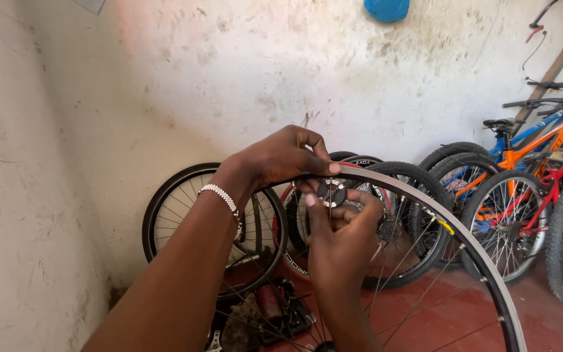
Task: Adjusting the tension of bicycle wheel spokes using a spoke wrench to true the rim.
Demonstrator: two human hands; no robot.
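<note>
Overhead, the left hand point(281, 156) grips the silver rim point(425, 202) while the right hand point(340, 241) pinches a round spoke tool point(331, 192).

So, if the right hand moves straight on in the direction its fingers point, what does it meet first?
The right hand points up at the small round tool on the silver rim. It meets these first; the left hand is just beyond. Depth is unclear.
</note>
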